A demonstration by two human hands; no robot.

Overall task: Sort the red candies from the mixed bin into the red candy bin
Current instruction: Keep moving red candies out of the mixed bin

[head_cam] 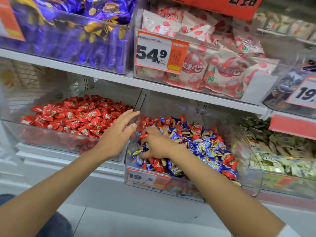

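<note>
19.8 tag (147, 178) on mixed bin (188, 189)

1. I see the upper shelf (102, 75) slanting across mid-frame. It carries a purple-sweets bin (68, 50) at upper left and a pink-packet bin (259, 90) at upper right.
2. On the lower shelf (68, 160), I see the red candy bin (51, 140) at left. The mixed bin (188, 189) sits just beside it at centre, and a pale-gold candy bin (282, 183) is at right.
</note>
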